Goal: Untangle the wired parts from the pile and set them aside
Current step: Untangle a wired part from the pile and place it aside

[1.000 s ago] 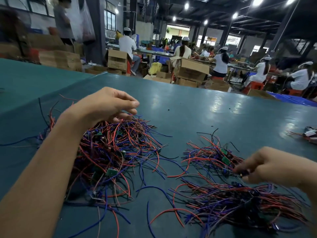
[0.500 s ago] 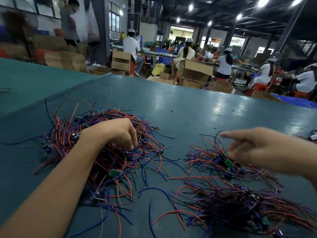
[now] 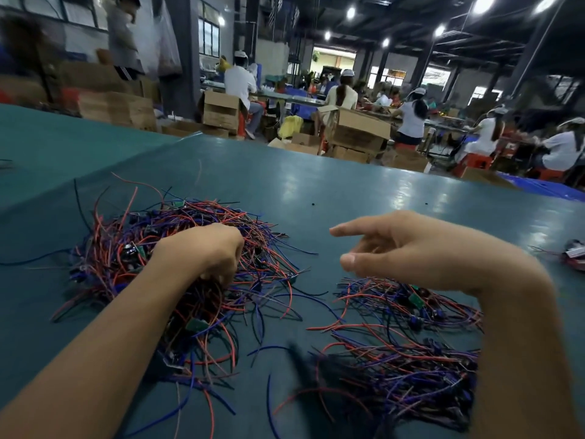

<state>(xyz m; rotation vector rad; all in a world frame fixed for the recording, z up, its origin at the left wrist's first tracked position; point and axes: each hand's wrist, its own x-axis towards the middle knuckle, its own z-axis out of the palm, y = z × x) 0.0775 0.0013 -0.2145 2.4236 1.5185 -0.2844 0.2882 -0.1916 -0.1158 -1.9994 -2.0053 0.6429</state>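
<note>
Currently my left hand (image 3: 209, 255) sits in the tangled pile (image 3: 120, 248) on the left of the green table (image 3: 316, 191). Its fingers are curled down and clamped on a bunch of red and blue wires, and the fingertips are hidden. My right hand (image 3: 411, 248) hovers empty above the table, between the pile and the set-aside heap (image 3: 411, 369), with fingers straight and apart and the index finger leading toward the pile.

Recommended procedure, as I judge it:
1. Use the left hand as the anchor and press the bunch down.
2. Pinch one part with the right hand at its body, such as a green board (image 3: 196, 324), not at mid-wire.
3. Draw it out low and slowly. If neighbouring wires rise with it, stop and shake them free.
4. Lay the freed part on the heap at right.

Changes: one second ago the right hand was down at the heap, pinching there. Half a second ago it had lifted and opened, and it is now further left. The left hand has gone from hovering above the pile to gripping inside it.
</note>
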